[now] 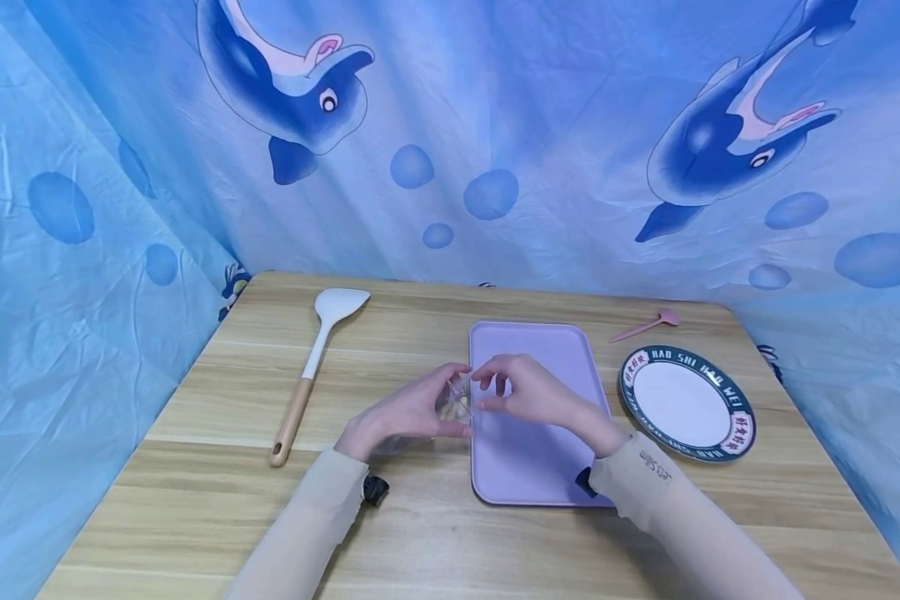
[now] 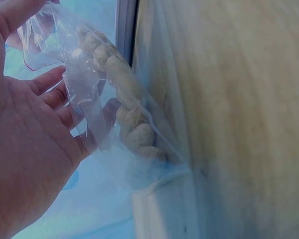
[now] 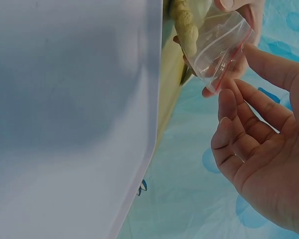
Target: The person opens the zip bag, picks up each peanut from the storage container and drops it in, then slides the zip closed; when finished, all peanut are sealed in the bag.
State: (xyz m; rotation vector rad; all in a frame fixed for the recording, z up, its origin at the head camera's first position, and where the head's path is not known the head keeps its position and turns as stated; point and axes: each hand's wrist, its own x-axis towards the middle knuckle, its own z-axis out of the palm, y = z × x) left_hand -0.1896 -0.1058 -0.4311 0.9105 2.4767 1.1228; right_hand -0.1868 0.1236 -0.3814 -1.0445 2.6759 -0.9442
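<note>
My left hand (image 1: 423, 406) holds a small clear zip-lock bag (image 1: 459, 397) with a red line along its seal, just off the left edge of the purple tray. Inside the bag lie several peanuts in their shells (image 2: 132, 124). Fingers of the left hand (image 2: 35, 119) show behind the plastic in the left wrist view. My right hand (image 1: 528, 390), above the tray (image 1: 540, 458), has thumb and fingertips at the bag's sealed edge. Those right fingers are curled in the right wrist view, where the bag (image 3: 222, 47) shows its red seal line.
At left lies a white spatula (image 1: 333, 304) with a wooden handle. A white plate (image 1: 682, 404) with a green lettered rim stands right of the tray, and a small pink spoon (image 1: 667, 317) lies behind it. Blue dolphin-print curtain (image 1: 450, 125) surrounds the wooden table (image 1: 217, 417).
</note>
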